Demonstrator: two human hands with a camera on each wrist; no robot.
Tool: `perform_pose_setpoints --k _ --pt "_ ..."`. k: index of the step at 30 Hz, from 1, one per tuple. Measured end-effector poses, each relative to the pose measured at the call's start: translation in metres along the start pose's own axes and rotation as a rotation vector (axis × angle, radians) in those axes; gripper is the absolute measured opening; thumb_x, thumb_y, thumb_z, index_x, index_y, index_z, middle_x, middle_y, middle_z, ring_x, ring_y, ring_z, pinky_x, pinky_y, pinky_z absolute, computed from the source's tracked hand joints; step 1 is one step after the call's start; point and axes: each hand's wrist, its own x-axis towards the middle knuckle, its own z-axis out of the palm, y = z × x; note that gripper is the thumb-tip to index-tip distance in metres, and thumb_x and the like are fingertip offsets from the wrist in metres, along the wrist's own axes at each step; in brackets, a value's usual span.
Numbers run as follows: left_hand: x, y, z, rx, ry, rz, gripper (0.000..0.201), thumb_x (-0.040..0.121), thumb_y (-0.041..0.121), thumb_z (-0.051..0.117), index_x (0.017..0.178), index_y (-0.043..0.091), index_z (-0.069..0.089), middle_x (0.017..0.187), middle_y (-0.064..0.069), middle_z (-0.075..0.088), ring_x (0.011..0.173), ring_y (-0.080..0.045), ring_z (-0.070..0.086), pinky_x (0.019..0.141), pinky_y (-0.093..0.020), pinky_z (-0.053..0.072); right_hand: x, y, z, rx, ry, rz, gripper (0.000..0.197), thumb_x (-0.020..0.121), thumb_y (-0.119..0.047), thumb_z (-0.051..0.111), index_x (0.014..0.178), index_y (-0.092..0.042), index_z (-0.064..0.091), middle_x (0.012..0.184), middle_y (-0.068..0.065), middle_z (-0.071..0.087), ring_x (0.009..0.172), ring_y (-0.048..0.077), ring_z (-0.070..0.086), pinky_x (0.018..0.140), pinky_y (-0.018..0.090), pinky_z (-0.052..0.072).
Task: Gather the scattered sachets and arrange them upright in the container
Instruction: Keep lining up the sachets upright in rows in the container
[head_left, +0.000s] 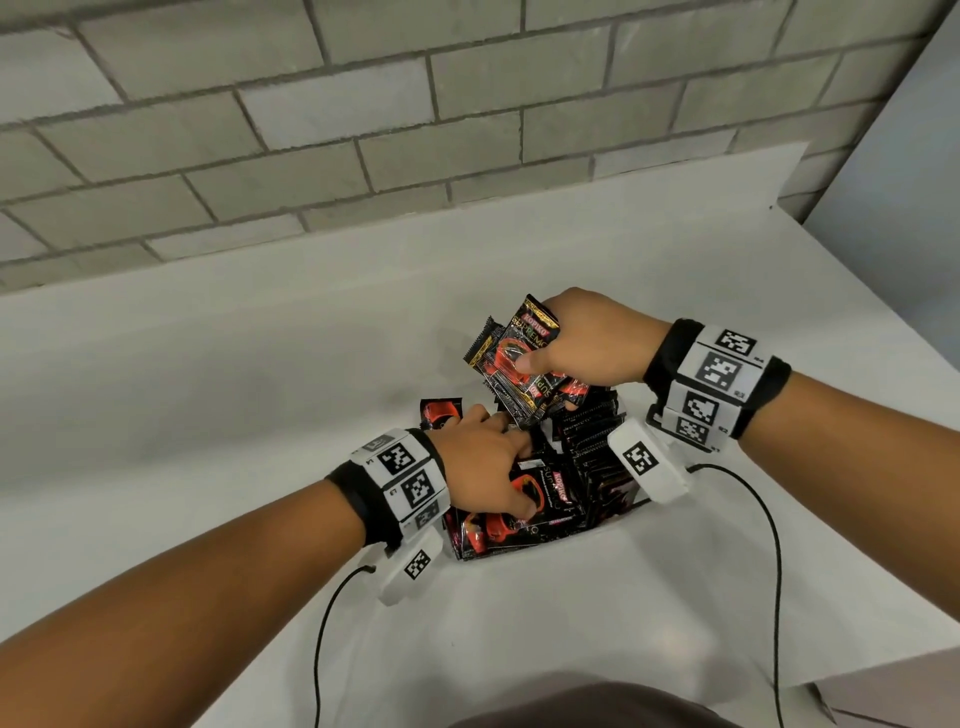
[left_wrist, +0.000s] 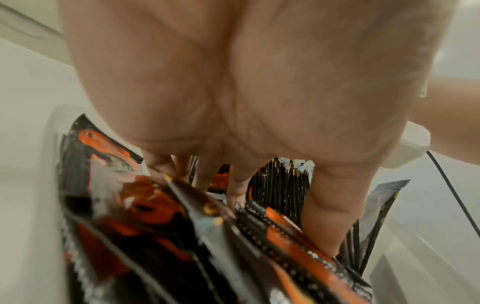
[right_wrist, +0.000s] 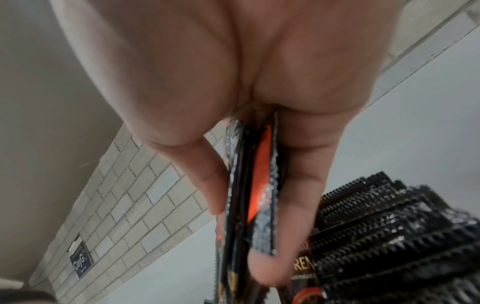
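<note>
My right hand (head_left: 535, 364) pinches a fanned bunch of black-and-orange sachets (head_left: 511, 353) just above the far end of the pile; in the right wrist view thumb and fingers of that hand (right_wrist: 244, 236) clamp the bunch (right_wrist: 259, 185) edge-on. My left hand (head_left: 511, 467) reaches down into the sachets, and a leaning stack (head_left: 498, 535) sits between its thumb and fingers. Beside it a row of sachets (head_left: 592, 431) stands upright, serrated edges up. In the left wrist view the hand (left_wrist: 280, 222) is among sachets inside a white container wall (left_wrist: 52, 185).
The white table (head_left: 260, 415) ends at a grey brick wall (head_left: 363, 156) behind and drops off at the right and front. Black cables (head_left: 774, 571) trail from both wrist cameras. One more sachet (head_left: 441, 410) shows behind my left hand. A small blue sign (right_wrist: 79, 261) hangs on the wall.
</note>
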Motion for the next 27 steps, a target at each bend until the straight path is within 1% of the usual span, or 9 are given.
perform_pose_setpoints --k 2,4,8,10,13,16,19,24,27 --pt "0.000 -0.001 -0.001 0.012 0.007 0.019 0.079 0.086 0.067 0.062 0.147 0.022 0.041 0.134 -0.006 0.044 0.126 -0.025 0.034 0.098 -0.043 0.040 0.000 0.001 0.001 0.003 -0.002 0.000 0.031 0.089 -0.029 0.071 0.087 0.001 0.063 0.079 0.014 0.067 0.063 0.020 0.057 0.060 0.030 0.043" --pt "0.000 -0.001 -0.003 0.022 0.016 0.026 0.086 0.084 0.070 0.063 0.149 0.019 0.039 0.134 -0.006 0.044 0.124 -0.025 0.034 0.102 -0.046 0.042 0.001 0.002 0.001 0.011 -0.003 -0.003 0.031 0.089 -0.029 0.071 0.091 0.002 0.065 0.086 0.016 0.070 0.066 0.021 0.060 0.062 0.030 0.046" --pt "0.003 -0.003 -0.003 0.051 -0.004 0.006 0.090 0.080 0.074 0.065 0.141 0.011 0.046 0.125 -0.003 0.042 0.118 -0.022 0.034 0.103 -0.049 0.044 0.000 0.002 0.001 0.017 -0.011 -0.006 0.026 0.090 -0.028 0.071 0.091 -0.003 0.067 0.085 0.011 0.070 0.067 0.019 0.061 0.060 0.028 0.045" --pt "0.003 -0.002 -0.004 0.077 -0.025 -0.007 0.095 0.079 0.075 0.065 0.143 0.009 0.045 0.123 -0.005 0.041 0.116 -0.021 0.032 0.101 -0.047 0.044 0.000 0.002 0.001 0.006 -0.014 -0.006 0.021 0.090 -0.028 0.071 0.086 -0.009 0.065 0.081 0.006 0.069 0.066 0.017 0.061 0.058 0.026 0.043" --pt "0.004 -0.003 -0.009 0.076 -0.075 -0.033 0.106 0.076 0.077 0.067 0.152 0.009 0.036 0.138 -0.011 0.038 0.125 -0.026 0.032 0.104 -0.048 0.044 0.000 0.001 0.000 -0.003 -0.023 -0.001 0.022 0.090 -0.028 0.071 0.080 -0.011 0.062 0.077 0.003 0.067 0.062 0.016 0.058 0.057 0.025 0.041" --pt "0.005 -0.006 -0.012 0.047 -0.099 -0.038 0.113 0.074 0.078 0.068 0.155 0.009 0.031 0.146 -0.011 0.032 0.130 -0.028 0.031 0.108 -0.049 0.042 0.000 0.002 -0.001 -0.004 -0.017 0.009 0.021 0.090 -0.029 0.071 0.079 -0.013 0.062 0.074 0.001 0.065 0.061 0.015 0.058 0.056 0.025 0.041" --pt "0.005 -0.007 -0.010 0.020 -0.073 -0.042 0.111 0.072 0.076 0.072 0.153 0.009 0.035 0.143 -0.009 0.034 0.127 -0.027 0.032 0.107 -0.048 0.043 0.000 0.002 0.000 0.003 -0.020 0.009 0.022 0.089 -0.030 0.071 0.088 -0.009 0.067 0.082 0.005 0.070 0.069 0.020 0.064 0.061 0.029 0.048" --pt "0.004 -0.004 -0.011 -0.029 -0.033 -0.016 0.102 0.072 0.069 0.078 0.149 0.013 0.040 0.137 -0.008 0.037 0.124 -0.027 0.033 0.106 -0.046 0.043 0.000 0.003 0.000 -0.009 -0.029 0.008 0.018 0.089 -0.031 0.071 0.085 -0.015 0.064 0.080 0.001 0.068 0.067 0.016 0.062 0.060 0.027 0.043" --pt "0.004 -0.006 -0.013 -0.063 -0.026 -0.003 0.084 0.072 0.067 0.079 0.128 0.010 0.053 0.121 -0.008 0.048 0.114 -0.024 0.039 0.100 -0.045 0.048 -0.001 0.002 0.000 -0.005 -0.025 0.006 0.019 0.090 -0.030 0.071 0.082 -0.015 0.062 0.077 0.000 0.066 0.065 0.014 0.060 0.059 0.027 0.042"
